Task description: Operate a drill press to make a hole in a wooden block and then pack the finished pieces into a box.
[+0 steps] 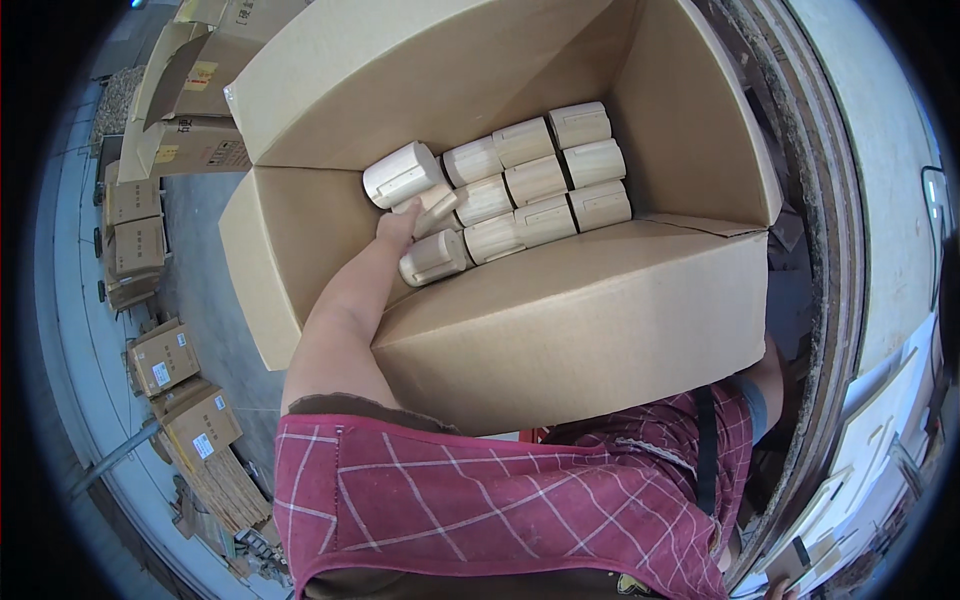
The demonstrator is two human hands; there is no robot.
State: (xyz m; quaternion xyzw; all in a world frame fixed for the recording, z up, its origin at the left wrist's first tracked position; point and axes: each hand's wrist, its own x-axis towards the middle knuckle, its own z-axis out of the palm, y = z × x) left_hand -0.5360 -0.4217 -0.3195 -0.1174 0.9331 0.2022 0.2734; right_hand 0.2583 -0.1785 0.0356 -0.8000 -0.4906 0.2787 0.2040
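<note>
Inside a large open cardboard box [560, 310], my left hand [398, 226] reaches down to the left end of several rows of pale wooden cylinders [530, 180]. Its fingers are closed around one wooden cylinder [436, 208] in the middle row, which has a raised strip along its side. Another cylinder [402, 174] lies tilted just beyond the hand, and one more [434, 257] is on the near side. My right forearm [768, 376] passes behind the box's near right corner, which hides the right hand.
Flattened cardboard and an open carton [205, 145] stand at the far left. Stacked cartons [135, 240] and more boxes [195, 420] line the left floor. A thick layered edge [835, 200] runs along the right, with pale boards [860, 450] at lower right.
</note>
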